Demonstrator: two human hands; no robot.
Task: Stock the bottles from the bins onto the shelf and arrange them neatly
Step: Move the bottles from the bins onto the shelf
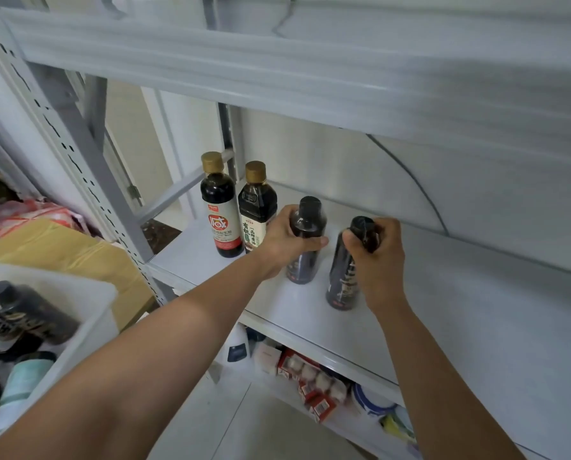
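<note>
A black-capped bottle (302, 267) was held upright on the shelf (443, 310) in the grip of the left hand (285, 239), just beside two gold-capped bottles (219, 207). A second dark bottle (342, 283) was clasped at its neck by the right hand (380, 260). More bottles were seen in the white bin (91, 293).

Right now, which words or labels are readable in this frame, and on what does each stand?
"减": big red character on the label of the left gold-capped bottle; small print below blurred.
"有机": big dark characters on the right gold-capped bottle; the column beside them too small.
Labels too dark: the left black-capped bottle in the left hand, the right black-capped bottle in the right hand.
Blurred: the bottles in the bin.
</note>
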